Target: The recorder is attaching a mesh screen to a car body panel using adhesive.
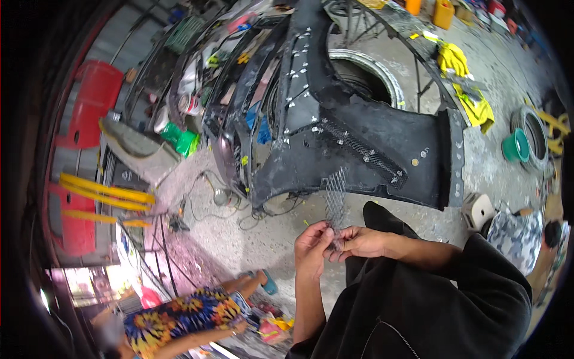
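My left hand (312, 248) and my right hand (357, 242) are closed on the lower end of a strip of silvery expanded metal mesh (335, 194), its free end pointing up. Beyond them lies a large black car body panel (427, 146), dotted with small metal fasteners along its seams. A dark mesh strip (373, 155) is fastened diagonally across it with several of these pieces. The upper end of the mesh in my hands overlaps the panel's near edge in the view; whether it touches cannot be told.
Other bumpers (233, 90), a tire (388, 72) and green bucket (515, 145) surround the panel. Yellow gloves (452, 60) rest at the upper right. A cabled power tool (222, 196) lies on the floor. Red panels (84, 105) stand left. A person in patterned clothing (185, 317) is at lower left.
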`<state>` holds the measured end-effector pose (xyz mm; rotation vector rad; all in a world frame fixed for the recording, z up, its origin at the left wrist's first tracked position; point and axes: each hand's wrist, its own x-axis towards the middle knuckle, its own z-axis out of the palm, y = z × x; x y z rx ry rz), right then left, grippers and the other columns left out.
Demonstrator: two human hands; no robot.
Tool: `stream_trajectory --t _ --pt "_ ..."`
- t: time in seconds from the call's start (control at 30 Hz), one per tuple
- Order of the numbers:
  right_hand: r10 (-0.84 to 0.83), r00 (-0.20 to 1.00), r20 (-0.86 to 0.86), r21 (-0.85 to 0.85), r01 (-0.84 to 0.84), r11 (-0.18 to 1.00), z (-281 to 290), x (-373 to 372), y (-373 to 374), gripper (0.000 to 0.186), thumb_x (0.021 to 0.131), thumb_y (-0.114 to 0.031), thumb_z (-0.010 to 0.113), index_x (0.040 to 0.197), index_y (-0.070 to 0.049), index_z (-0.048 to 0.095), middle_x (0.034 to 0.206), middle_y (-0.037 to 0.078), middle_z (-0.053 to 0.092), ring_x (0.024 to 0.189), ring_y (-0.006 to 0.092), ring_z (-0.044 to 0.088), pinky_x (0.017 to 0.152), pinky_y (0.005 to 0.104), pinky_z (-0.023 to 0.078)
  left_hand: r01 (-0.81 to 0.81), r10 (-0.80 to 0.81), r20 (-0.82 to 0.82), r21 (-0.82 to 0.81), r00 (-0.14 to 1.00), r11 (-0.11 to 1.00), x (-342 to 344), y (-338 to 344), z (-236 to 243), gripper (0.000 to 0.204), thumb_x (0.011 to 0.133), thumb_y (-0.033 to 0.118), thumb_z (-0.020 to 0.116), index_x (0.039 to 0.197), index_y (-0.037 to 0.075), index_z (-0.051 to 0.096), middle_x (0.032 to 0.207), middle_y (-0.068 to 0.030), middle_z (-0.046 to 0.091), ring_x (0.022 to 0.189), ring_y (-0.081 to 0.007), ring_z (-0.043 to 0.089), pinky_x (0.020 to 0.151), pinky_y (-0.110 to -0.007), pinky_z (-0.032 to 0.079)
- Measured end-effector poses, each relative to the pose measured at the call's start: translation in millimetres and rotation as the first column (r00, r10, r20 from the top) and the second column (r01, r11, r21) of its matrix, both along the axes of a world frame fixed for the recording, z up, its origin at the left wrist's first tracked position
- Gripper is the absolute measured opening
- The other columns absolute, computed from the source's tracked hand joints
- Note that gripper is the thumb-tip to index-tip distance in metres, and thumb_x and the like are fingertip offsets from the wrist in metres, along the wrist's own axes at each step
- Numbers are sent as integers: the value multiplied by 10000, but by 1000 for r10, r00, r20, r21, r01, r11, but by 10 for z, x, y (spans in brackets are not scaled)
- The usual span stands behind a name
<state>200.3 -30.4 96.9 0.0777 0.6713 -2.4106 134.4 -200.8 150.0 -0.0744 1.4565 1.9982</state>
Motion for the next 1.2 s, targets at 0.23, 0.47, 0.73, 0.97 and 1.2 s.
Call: stream_trajectory --t 0.23,0.47,0.73,0.97,1.2 --pt "-474 876 -90 664 407 627 140 -726 783 345 1013 -270 613 1260 -33 651 1060 68 720 841 121 672 741 276 538 53 -89 -114 -282 989 958 -1186 15 -188 361 922 18 696 1266 -67 624 1085 -97 704 905 -118 643 825 -253 522" --pt "-464 884 -62 718 362 594 -272 -1821 1258 250 978 -164 652 1171 -6 678 932 47 703 806 110 663 717 255 531 288 -353 -52 -476 934 831 -2293 350 -357 274 941 61 684 1195 -41 660 1002 -65 712 825 -85 629 752 -234 515" --pt "-729 669 145 689 461 559 -1305 -2592 1427 84 950 -61 650 967 12 687 820 27 674 783 98 663 682 251 554 -63 69 -4 -479 998 875 -2917 720 -1055 302 949 14 656 1229 -79 594 1110 -152 663 958 -212 676 885 -322 588" --pt "-594 784 -180 953 288 92 -1495 -3078 1329 167 885 -36 682 1036 -46 753 979 155 709 833 250 709 785 353 567 -292 228 -183 -575 956 764 -2907 968 -1289 305 959 -31 609 1251 -120 598 1152 -180 658 1012 -223 671 936 -293 561" --pt "-347 881 -321 943 331 -32 -1539 -3115 1418 284 811 -5 696 1080 -74 750 979 163 654 953 340 661 860 405 533 -328 100 -371 -626 923 707 -2797 811 -1587 369 949 -57 583 1317 -77 587 1310 -162 480 1063 -207 637 918 -292 543"
